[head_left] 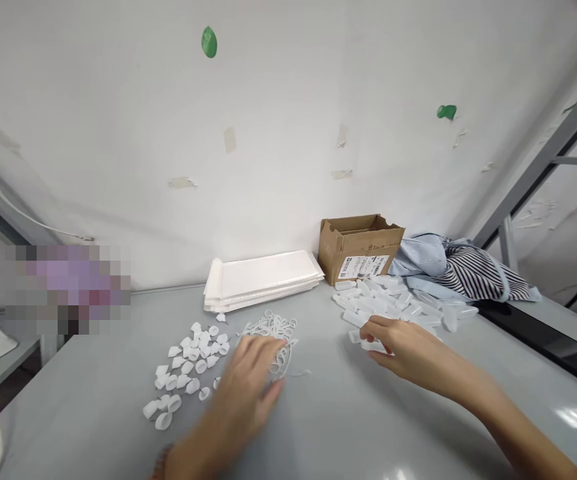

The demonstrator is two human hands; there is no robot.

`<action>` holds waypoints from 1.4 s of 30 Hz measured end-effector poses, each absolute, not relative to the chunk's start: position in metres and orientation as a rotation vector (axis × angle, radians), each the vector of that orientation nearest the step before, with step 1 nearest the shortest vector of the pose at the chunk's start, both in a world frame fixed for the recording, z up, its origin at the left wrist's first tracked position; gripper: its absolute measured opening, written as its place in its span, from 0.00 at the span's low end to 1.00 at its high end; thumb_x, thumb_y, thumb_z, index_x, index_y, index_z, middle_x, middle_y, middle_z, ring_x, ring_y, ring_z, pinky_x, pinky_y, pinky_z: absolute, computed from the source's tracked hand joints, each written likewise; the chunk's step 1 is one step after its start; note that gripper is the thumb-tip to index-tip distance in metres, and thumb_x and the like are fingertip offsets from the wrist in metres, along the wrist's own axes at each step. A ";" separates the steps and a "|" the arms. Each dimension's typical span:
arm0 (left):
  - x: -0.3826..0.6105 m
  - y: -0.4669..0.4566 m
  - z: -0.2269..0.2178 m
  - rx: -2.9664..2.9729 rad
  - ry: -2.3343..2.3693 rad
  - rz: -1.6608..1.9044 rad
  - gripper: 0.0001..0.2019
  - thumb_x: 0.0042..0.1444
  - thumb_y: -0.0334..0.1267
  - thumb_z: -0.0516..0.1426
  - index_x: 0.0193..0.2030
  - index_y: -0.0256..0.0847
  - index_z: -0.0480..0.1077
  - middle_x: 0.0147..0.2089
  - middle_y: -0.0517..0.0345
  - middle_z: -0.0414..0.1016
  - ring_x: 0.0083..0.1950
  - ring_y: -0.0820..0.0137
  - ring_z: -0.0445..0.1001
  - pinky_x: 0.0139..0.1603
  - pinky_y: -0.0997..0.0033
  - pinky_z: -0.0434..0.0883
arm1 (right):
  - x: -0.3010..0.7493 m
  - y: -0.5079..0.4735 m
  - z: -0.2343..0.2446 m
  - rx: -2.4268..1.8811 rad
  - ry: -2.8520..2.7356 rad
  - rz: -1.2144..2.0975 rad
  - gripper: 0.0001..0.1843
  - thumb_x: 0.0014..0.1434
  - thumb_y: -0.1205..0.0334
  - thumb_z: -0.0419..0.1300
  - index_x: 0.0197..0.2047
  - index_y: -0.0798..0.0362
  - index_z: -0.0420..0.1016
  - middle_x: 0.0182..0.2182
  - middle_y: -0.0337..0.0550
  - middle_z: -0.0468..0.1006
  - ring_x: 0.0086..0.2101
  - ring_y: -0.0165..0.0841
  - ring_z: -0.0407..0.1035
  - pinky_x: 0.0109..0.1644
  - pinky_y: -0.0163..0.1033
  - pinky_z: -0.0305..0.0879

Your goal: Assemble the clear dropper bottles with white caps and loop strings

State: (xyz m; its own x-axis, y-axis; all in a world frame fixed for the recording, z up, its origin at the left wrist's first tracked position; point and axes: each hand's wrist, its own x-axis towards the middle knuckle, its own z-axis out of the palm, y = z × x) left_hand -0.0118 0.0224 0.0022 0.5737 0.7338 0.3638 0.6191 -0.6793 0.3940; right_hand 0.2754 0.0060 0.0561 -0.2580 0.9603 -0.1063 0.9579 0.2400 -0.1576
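Observation:
My left hand (246, 383), slightly blurred, reaches over a small heap of white plastic loops with rings (271, 325). Its thumb stands apart from the fingers, and nothing shows held between them. Left of it lie several small white cup-shaped caps (201, 350), some with a thin dark stem. On the right, my right hand (401, 347) is at the near edge of a pile of translucent plastic tubes (383, 300). Its fingers and thumb curl around one tube (372, 346), which is partly hidden by the fingers.
A stack of white padded envelopes (263, 277) lies against the wall. Beside it stands an open cardboard box (361, 250) with a label. Striped and blue cloth (478, 270) lies at the right, next to a black strip (543, 337) on the grey table (318, 427).

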 end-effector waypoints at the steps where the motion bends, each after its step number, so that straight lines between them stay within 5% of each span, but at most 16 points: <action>1: -0.020 0.025 0.008 2.526 1.163 0.739 0.18 0.57 0.28 0.55 0.55 0.42 0.63 0.48 0.52 0.72 0.50 0.60 0.68 0.48 0.57 0.72 | 0.276 0.006 0.056 -1.925 -2.455 0.298 0.08 0.58 0.71 0.54 0.38 0.52 0.72 0.39 0.43 0.78 0.34 0.37 0.73 0.34 0.39 0.62; 4: -0.042 0.032 0.024 2.498 1.189 0.646 0.08 0.58 0.30 0.53 0.43 0.43 0.69 0.39 0.56 0.74 0.43 0.61 0.70 0.42 0.60 0.72 | 0.281 0.006 0.056 -2.017 -2.410 0.308 0.06 0.58 0.68 0.54 0.36 0.52 0.71 0.36 0.42 0.78 0.32 0.37 0.72 0.32 0.39 0.61; 8: -0.050 0.033 0.027 2.544 1.190 0.539 0.06 0.59 0.30 0.51 0.36 0.42 0.70 0.35 0.57 0.73 0.38 0.63 0.69 0.38 0.63 0.70 | 0.287 0.009 0.050 -2.065 -2.395 0.325 0.05 0.57 0.66 0.54 0.36 0.51 0.71 0.33 0.41 0.77 0.31 0.37 0.72 0.31 0.39 0.59; 22: -0.021 0.021 0.006 2.755 1.036 0.475 0.06 0.60 0.26 0.54 0.37 0.38 0.70 0.37 0.54 0.71 0.41 0.62 0.67 0.38 0.61 0.70 | 0.281 0.015 0.023 -1.811 -2.508 0.163 0.10 0.57 0.68 0.54 0.28 0.53 0.75 0.30 0.46 0.75 0.31 0.37 0.73 0.32 0.38 0.64; 33: -0.020 0.024 -0.001 2.595 0.958 0.731 0.07 0.60 0.25 0.54 0.37 0.40 0.71 0.36 0.56 0.73 0.39 0.66 0.68 0.39 0.66 0.69 | 0.270 0.005 0.026 -1.755 -2.525 0.201 0.13 0.51 0.79 0.53 0.34 0.55 0.73 0.35 0.47 0.74 0.34 0.38 0.73 0.36 0.40 0.69; 42: -0.018 0.017 0.021 2.337 0.817 1.188 0.06 0.57 0.27 0.59 0.33 0.42 0.70 0.32 0.60 0.76 0.36 0.69 0.73 0.37 0.70 0.71 | 0.243 -0.010 0.016 -1.129 -2.319 0.203 0.10 0.63 0.65 0.54 0.47 0.53 0.72 0.39 0.49 0.74 0.38 0.36 0.71 0.39 0.41 0.71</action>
State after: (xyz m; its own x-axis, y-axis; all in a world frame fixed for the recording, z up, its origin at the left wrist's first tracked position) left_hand -0.0182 0.0167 0.0214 0.4699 0.6534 0.5934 0.3200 -0.7527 0.5754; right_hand 0.2425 -0.0097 0.0158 -0.4978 0.7650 0.4086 0.6825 0.6362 -0.3598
